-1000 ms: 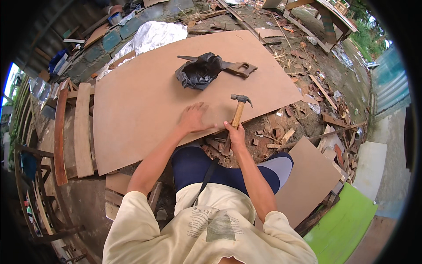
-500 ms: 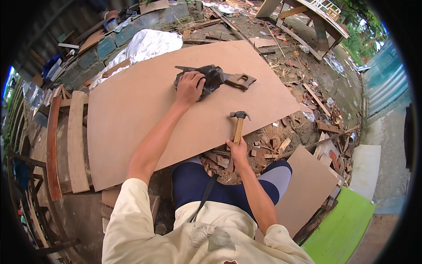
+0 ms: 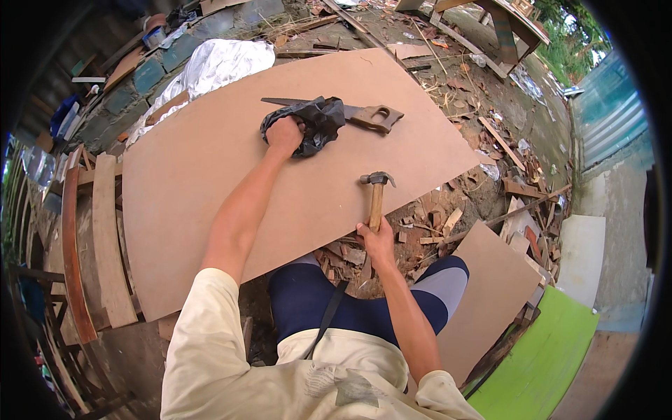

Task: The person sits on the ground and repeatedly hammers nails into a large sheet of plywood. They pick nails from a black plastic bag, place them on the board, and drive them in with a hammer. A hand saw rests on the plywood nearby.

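Note:
A crumpled black plastic bag (image 3: 323, 120) lies on a large tan board in front of me. My left hand (image 3: 285, 134) is pushed into the bag's folds, and the fingers are mostly hidden there. Partly beneath the bag lies a hand saw (image 3: 378, 119), its wooden handle to the right and its blade tip showing on the left. My right hand (image 3: 378, 241) is closed round the wooden handle of a claw hammer (image 3: 377, 192). The hammer points head away from me, over the board's near edge.
The tan board (image 3: 203, 196) spans the middle, above my knees. Wooden slats (image 3: 108, 238) stand at its left. Wood scraps (image 3: 434, 220) litter the ground at right, near a smaller brown board (image 3: 490, 294) and a green sheet (image 3: 539, 357). White sheeting (image 3: 227, 66) lies beyond the board.
My left hand has gone from resting on top of the bag to reaching into its folds. The bag has shifted slightly, and more of the saw blade shows. The right hand keeps the hammer.

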Demonstrator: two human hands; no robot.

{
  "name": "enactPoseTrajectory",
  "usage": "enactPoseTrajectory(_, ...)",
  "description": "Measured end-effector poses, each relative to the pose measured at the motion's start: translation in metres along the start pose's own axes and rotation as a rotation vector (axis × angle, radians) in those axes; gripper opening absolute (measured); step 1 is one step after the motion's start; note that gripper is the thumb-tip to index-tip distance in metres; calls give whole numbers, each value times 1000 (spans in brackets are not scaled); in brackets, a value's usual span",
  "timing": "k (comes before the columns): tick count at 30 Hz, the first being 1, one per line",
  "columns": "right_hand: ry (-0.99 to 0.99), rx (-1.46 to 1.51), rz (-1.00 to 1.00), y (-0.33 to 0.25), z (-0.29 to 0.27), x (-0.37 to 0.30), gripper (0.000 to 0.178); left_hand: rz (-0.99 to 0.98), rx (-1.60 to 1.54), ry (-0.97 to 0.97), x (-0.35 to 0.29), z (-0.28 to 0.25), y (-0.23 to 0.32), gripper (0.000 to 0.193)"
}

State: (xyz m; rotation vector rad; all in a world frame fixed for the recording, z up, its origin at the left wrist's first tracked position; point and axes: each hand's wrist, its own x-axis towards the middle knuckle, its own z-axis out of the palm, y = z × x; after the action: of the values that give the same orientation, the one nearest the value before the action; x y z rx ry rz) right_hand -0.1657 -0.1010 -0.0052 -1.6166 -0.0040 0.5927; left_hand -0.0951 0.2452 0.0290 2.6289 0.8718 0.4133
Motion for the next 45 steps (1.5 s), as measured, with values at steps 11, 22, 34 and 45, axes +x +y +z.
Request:
enactPoseTrajectory(11, 4, -11, 54, -11, 1, -4, 17, 281, 96, 19, 4, -2, -27, 22)
enactPoseTrajectory(22, 6, 27, 29, -6, 0, -3, 16, 245, 143, -44, 6, -7, -33, 25)
enactPoseTrajectory(34, 1, 36, 19, -8, 2, -5, 15, 140, 154, -85, 7, -10, -15, 29)
enactPoseTrajectory(45, -23, 41, 57, -11, 0, -4, 16, 65, 153, -85, 10, -7, -8, 32)
